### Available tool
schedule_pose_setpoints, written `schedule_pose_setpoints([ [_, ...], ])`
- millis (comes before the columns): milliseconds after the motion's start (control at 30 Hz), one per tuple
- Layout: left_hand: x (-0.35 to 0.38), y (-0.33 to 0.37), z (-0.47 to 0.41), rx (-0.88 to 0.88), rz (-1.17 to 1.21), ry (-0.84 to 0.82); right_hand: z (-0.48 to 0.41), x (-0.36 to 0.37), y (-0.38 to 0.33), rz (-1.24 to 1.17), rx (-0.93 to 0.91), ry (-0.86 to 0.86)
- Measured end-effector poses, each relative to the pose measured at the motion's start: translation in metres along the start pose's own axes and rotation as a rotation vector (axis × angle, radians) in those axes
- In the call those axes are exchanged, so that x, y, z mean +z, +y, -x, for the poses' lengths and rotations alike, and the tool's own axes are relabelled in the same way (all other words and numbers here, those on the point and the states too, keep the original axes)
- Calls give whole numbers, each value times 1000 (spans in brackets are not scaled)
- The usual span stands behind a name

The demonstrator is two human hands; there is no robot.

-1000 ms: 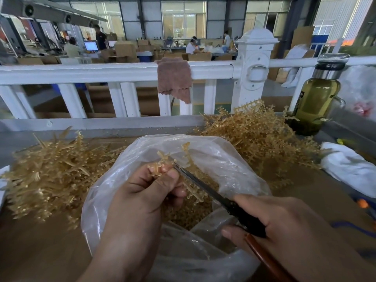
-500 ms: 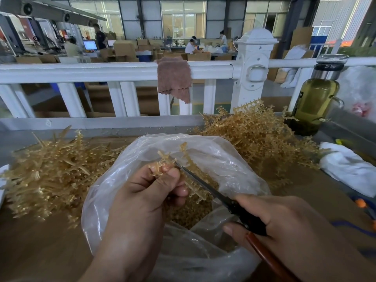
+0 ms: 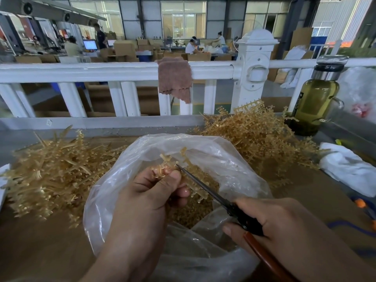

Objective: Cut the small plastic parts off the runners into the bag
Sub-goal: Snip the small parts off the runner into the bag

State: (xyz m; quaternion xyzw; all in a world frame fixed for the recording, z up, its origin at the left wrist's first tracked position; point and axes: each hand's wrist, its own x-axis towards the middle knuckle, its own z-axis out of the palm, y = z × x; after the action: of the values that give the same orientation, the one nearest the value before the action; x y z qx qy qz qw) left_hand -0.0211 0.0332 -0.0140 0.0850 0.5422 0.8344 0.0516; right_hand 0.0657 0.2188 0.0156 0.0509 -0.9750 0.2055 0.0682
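Head view: your left hand [image 3: 146, 200] pinches a runner [image 3: 168, 165] between thumb and fingers over the mouth of the bag [image 3: 223, 159]. Your right hand [image 3: 284, 226] is curled round the scissors [image 3: 205, 188], blades looking nearly together, tip touching the runner just beside your thumb. Cut parts [image 3: 193, 212] lie heaped in the bag bottom, so a fair share looks done. The left pile [image 3: 50, 174] reads as stripped runners and the right pile [image 3: 260, 139] as loaded ones, so plenty seems left. Room: the bag rim sits close round both hands, the railing [image 3: 101, 70] runs behind the piles, and the bottle [image 3: 313, 102] and white cloth [image 3: 345, 169] are off right, well apart. The blade tip is near your thumb, mind that.
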Motion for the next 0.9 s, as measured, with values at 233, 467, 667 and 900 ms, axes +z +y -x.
schedule_pose_setpoints([
  [233, -6, -4, -4, 77, -132, 46, -1, 5, 4, -55, -22, -28],
  [467, -8, -9, -3, 174, -256, 38, -1, 5, 5, -66, -11, -12],
  [667, -4, -9, -3, 159, -177, -2, 1, 3, 5, -76, -3, 17],
  [900, -2, -10, -3, 146, -132, -24, 2, 4, 0, -98, 14, 25],
])
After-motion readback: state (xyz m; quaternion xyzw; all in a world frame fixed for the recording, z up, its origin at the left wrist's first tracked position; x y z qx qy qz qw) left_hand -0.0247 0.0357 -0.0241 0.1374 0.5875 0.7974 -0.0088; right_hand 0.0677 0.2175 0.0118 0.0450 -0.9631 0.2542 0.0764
